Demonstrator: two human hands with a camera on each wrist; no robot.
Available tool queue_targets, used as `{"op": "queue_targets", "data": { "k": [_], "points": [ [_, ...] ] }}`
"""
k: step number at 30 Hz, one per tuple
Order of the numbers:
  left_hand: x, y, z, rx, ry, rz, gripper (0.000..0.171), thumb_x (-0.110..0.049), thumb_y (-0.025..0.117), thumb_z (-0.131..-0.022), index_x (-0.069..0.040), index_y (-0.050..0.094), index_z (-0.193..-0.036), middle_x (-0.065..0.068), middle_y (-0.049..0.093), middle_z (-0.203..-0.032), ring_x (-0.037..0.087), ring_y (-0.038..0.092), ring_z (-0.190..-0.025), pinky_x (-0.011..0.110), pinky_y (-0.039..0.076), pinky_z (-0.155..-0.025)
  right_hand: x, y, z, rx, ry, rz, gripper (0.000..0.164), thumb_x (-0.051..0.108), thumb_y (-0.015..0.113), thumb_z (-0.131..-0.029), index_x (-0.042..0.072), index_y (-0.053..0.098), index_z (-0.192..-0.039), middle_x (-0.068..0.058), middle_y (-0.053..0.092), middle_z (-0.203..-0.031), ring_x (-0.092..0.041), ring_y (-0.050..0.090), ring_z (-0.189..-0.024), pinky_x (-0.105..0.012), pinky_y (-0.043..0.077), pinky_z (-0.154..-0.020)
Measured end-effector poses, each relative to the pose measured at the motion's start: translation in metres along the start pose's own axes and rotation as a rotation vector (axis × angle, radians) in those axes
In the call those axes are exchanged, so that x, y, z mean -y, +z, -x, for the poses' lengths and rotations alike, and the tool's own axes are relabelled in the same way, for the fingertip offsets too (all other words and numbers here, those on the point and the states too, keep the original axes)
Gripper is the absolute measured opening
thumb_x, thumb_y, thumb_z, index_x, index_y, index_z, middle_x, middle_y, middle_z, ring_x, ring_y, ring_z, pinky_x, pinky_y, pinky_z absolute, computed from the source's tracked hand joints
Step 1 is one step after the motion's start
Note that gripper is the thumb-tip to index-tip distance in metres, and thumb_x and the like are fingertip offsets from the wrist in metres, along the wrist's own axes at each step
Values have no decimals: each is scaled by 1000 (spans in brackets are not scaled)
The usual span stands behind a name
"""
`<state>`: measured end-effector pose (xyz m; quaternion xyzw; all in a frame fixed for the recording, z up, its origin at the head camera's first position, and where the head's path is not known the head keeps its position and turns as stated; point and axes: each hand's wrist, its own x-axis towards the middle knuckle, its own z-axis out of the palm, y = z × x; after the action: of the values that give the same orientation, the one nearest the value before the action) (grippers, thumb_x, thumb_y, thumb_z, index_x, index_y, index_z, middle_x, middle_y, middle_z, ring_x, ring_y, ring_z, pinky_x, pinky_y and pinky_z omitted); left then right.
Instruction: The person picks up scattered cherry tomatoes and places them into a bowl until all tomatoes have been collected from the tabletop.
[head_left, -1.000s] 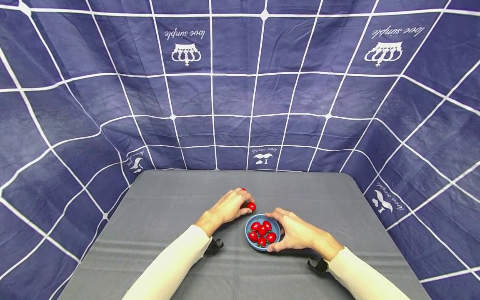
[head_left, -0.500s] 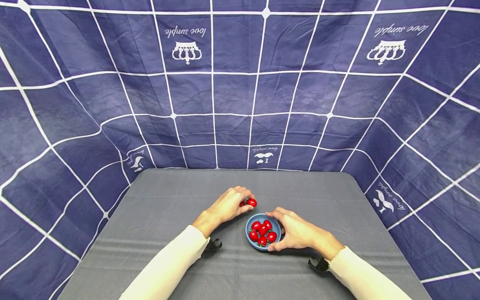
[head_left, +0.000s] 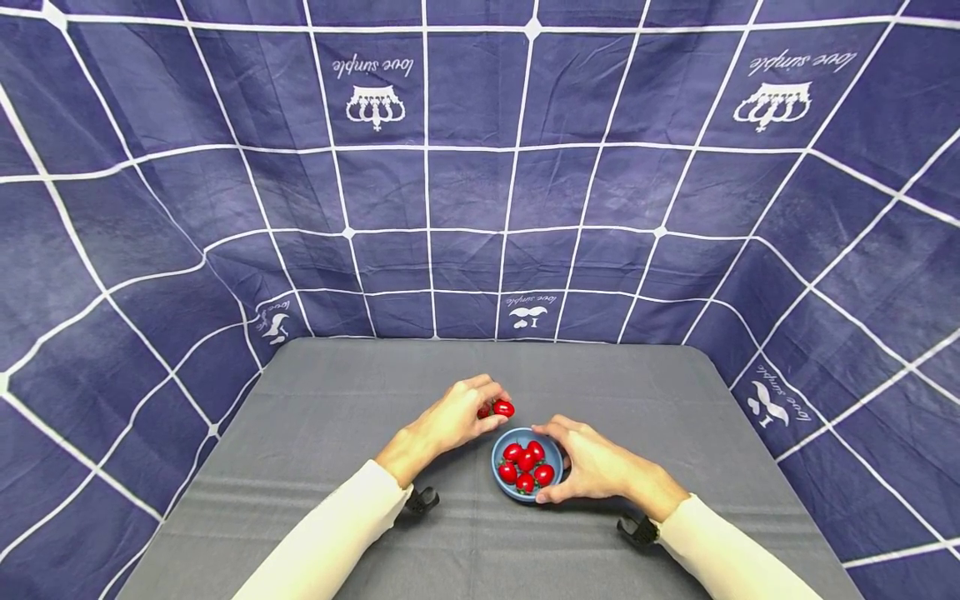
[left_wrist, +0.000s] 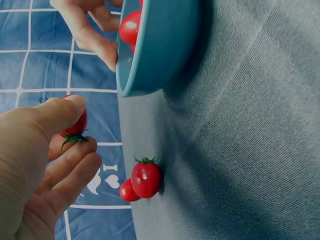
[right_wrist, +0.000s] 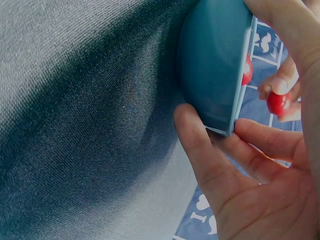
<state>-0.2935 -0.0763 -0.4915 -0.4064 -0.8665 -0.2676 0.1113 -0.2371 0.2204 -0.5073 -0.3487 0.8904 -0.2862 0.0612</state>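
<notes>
My left hand [head_left: 461,412] pinches a red cherry tomato [left_wrist: 75,122] between thumb and fingers, its green calyx showing in the left wrist view. The hand is raised off the table, just beyond and left of a blue bowl [right_wrist: 215,65]. Two more cherry tomatoes [left_wrist: 146,179] lie on the cloth below that hand; in the head view it largely hides them. My right hand [head_left: 592,462] grips the bowl from the right, thumb at the near rim and fingers at the far side. Several cherry tomatoes [head_left: 527,460] rest inside the bowl.
Grey cloth [head_left: 360,517] covers the table. A blue curtain [head_left: 465,192] with white grid lines hangs behind it and along both sides. A dark strap [head_left: 637,530] is on the right wrist, and another strap [head_left: 423,500] on the left.
My left hand, earlier reaching down over the loose tomatoes, has pinched one and lifted it slightly. The right hand stays in place on the bowl.
</notes>
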Motion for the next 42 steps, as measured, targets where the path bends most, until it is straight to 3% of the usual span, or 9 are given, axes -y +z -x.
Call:
{"op": "queue_targets", "data": {
  "k": [17,33,38,42],
  "points": [
    [-27,-1,-1,61,31,-4,22,-13,92,-102,-12,82,-121,3,79,-117,14,83,-98,21,67,-91,1,0,0,-6,1,21,97,47,107,-80,-3,68,-153,-3,73,-130,0,70,-91,-19,64,-85],
    [-31,6,-6,53,89,-63,21,-21,92,-103,-16,84,-121,-2,79,-115,12,78,-100,24,66,-93,0,0,0,-17,-20,58,93,51,107,-80,-1,72,-149,-1,74,-127,-5,71,-97,-21,63,-88],
    [-32,5,-6,68,67,-80,23,-25,91,-104,-18,84,-125,-3,80,-118,12,79,-104,25,67,-96,1,-1,-1,-6,-12,41,92,50,107,-80,0,71,-149,0,73,-127,-4,72,-96,-20,64,-87],
    [-32,5,-5,91,26,-79,33,-30,92,-104,-19,83,-134,-2,81,-127,16,81,-114,32,68,-102,0,-1,0,-6,-6,44,93,49,107,-80,1,71,-151,0,73,-126,-3,71,-95,-20,63,-86]
  ]
}}
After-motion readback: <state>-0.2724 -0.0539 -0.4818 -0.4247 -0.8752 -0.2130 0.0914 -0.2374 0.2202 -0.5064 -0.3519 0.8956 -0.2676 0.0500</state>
